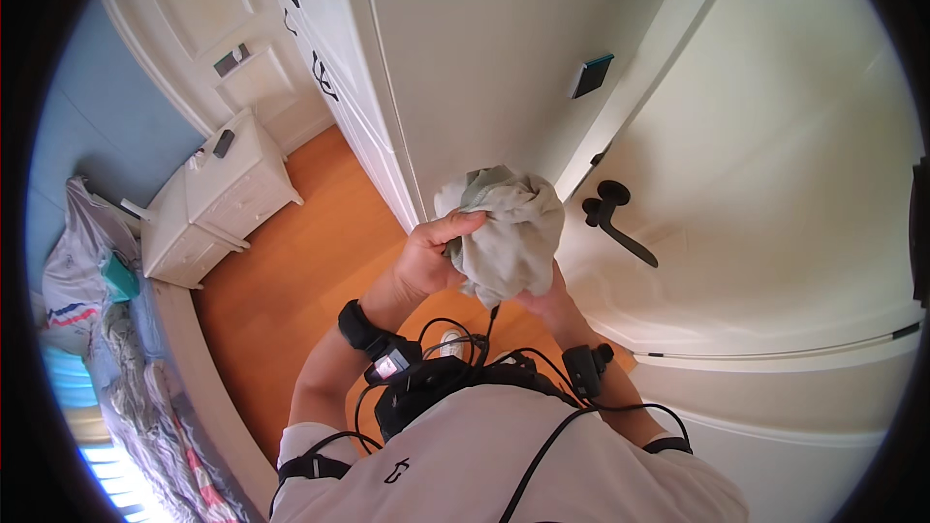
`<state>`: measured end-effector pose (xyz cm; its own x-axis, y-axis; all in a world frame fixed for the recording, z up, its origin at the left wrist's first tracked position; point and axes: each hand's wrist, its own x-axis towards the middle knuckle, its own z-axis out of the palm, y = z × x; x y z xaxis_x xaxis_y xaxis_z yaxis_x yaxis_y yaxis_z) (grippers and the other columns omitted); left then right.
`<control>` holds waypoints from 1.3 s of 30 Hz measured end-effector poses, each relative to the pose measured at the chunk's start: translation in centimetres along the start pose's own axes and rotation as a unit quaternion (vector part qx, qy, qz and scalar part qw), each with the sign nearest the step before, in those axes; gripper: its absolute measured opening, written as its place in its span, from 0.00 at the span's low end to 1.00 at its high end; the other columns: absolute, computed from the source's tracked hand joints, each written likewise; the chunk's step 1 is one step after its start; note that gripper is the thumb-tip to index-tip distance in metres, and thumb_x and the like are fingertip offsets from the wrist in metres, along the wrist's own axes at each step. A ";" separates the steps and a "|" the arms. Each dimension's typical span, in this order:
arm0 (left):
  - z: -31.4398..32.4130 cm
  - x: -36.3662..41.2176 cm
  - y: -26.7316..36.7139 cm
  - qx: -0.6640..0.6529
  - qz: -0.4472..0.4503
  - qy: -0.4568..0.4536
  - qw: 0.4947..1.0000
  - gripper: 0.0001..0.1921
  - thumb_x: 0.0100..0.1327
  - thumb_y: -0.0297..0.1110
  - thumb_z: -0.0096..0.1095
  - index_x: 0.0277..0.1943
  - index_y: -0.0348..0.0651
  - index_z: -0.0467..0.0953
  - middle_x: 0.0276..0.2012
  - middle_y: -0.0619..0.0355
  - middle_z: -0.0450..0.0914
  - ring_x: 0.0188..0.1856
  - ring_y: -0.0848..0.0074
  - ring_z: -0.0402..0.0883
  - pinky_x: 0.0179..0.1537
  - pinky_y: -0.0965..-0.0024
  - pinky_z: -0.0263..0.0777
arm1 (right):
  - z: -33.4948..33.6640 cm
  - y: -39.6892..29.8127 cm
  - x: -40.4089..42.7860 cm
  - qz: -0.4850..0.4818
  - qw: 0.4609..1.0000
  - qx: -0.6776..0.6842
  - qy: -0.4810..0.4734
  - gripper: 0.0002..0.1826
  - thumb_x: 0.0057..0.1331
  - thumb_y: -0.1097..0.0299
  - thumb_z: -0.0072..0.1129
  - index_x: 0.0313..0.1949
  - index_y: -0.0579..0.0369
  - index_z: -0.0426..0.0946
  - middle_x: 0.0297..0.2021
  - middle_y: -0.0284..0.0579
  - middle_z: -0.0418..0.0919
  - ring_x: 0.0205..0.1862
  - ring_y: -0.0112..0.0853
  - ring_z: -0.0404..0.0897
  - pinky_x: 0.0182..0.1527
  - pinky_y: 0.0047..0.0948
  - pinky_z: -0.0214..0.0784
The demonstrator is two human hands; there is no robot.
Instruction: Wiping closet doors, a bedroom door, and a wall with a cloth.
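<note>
A bunched light-grey cloth, perhaps a garment with a stitched seam, is held up in front of my body. My left hand grips its left side, the thumb lying on top of the fabric. Under the cloth's lower right is my right hand; the fabric covers most of its fingers. Both wrists carry black strapped devices with cables running to my waist.
To the right is a white door with a black lever handle. A dark wall switch sits beside its frame. White wardrobe doors stand ahead. On the left are white nightstands and a bed with rumpled bedding.
</note>
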<state>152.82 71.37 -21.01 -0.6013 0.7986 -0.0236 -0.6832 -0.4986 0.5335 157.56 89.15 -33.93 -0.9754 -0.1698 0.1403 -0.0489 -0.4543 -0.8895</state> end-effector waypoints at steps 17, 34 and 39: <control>0.8 -4.5 -1.3 -0.004 0.191 0.072 0.979 0.23 0.61 0.41 0.50 0.55 0.36 0.65 0.54 0.51 0.70 0.57 0.60 0.67 0.59 0.56 0.56 | 1.3 0.4 -2.5 0.187 0.828 0.527 0.038 0.23 0.67 0.56 0.35 0.55 0.57 0.62 0.52 0.47 0.69 0.55 0.40 0.68 0.55 0.44 0.62; -11.2 -14.6 4.0 0.377 0.026 0.140 0.915 0.47 0.53 0.68 0.47 0.65 0.41 0.45 0.63 0.48 0.51 0.66 0.61 0.47 0.62 0.55 0.44 | 17.3 -0.4 1.6 0.161 0.934 0.295 0.124 0.19 0.62 0.59 0.47 0.49 0.57 0.68 0.42 0.42 0.75 0.45 0.34 0.74 0.49 0.31 0.66; -9.9 -18.8 7.6 0.404 -0.005 -0.048 0.913 0.43 0.54 0.55 0.60 0.63 0.37 0.48 0.58 0.51 0.60 0.61 0.69 0.57 0.61 0.63 0.50 | 23.9 0.4 5.3 0.110 0.993 -0.016 0.041 0.16 0.60 0.63 0.53 0.44 0.60 0.72 0.33 0.36 0.75 0.35 0.20 0.73 0.37 0.21 0.64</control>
<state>154.86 49.19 -24.94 -0.5313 0.8469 0.0220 -0.1355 -0.1106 0.9846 157.48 67.17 -23.12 -0.9774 -0.1896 -0.0934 0.1616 -0.3856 -0.9084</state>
